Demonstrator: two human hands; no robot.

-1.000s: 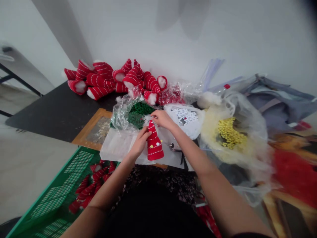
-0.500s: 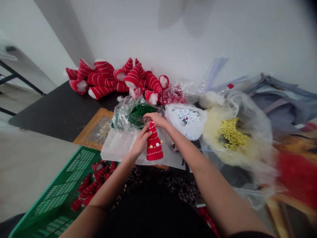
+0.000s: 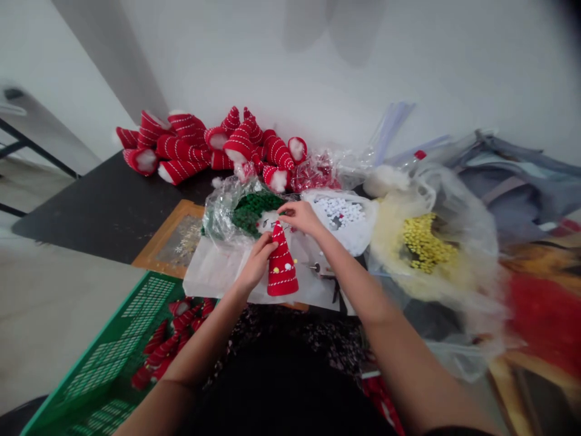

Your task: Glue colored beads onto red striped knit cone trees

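Observation:
My left hand [image 3: 258, 261] is closed on a red knitted cone [image 3: 282, 275] with white stitched stripes, gripping it near the top on its left side. Small yellow and white pompoms sit in a row across the cone. Just above the tip, my right hand [image 3: 303, 218] has its thumb and fingers pinched together; whatever they hold is too small to make out. Behind the cone lies an open plastic bag of green pompoms [image 3: 250, 212]. A bag of white pompoms [image 3: 347, 213] is to the right of my right hand.
Stuffed red striped cones [image 3: 186, 145] are piled along the wall. A green crate [image 3: 97, 357] at lower left holds smaller red pieces. A bag of yellow pompoms [image 3: 426, 245] stands at right. White paper [image 3: 218, 266] and a wooden-framed tray [image 3: 158, 239] lie on the black table [image 3: 100, 212].
My right hand has moved right and away from the green pompoms, to above the cone's tip. A white patch with dark marks now shows behind it. My left hand still holds the cone.

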